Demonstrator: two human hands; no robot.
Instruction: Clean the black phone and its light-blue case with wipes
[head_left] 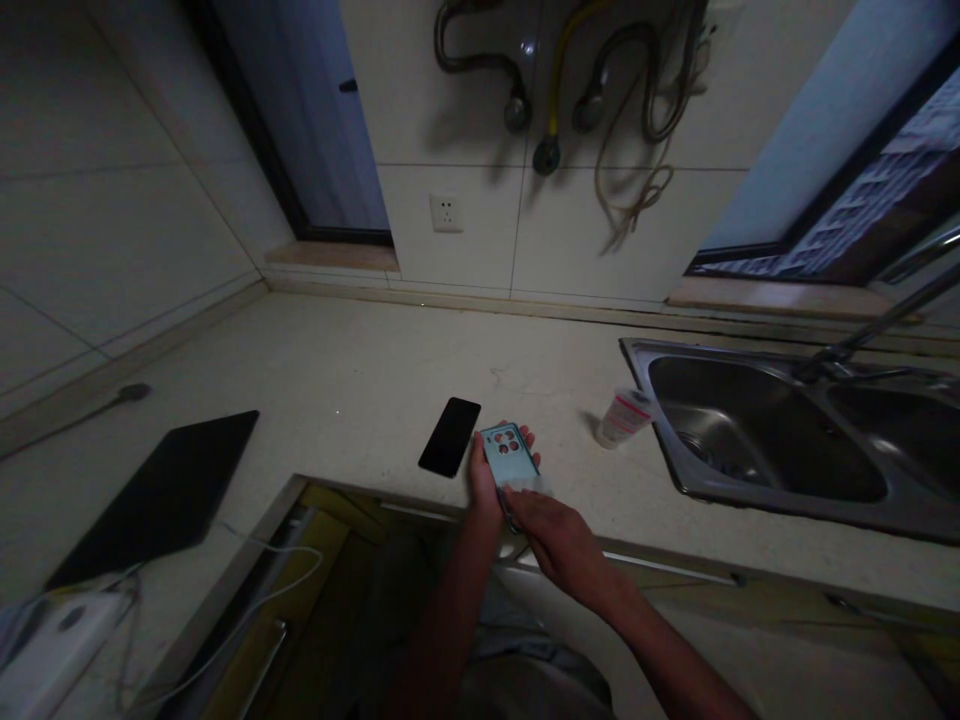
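Observation:
A pale blue-green phone case [507, 458] lies back-up in my left hand [484, 475], whose fingers wrap round its edges. Skin shows through the round camera holes. My right hand [551, 520] is closed and presses a small whitish wipe [537, 484] against the lower part of the case. The wipe is mostly under my fingers, and its exact kind is hard to make out. Just left of my hands, a black phone [450, 437] rests flat on the countertop [375, 370].
To the right stands a clear plastic cup [624, 418] with a pink band, beside the double steel sink [765, 430]. A dark flat panel [161, 497] and a white box [64, 640] with cables lie at left. Pipes [517, 105] and a socket [447, 213] are on the wall.

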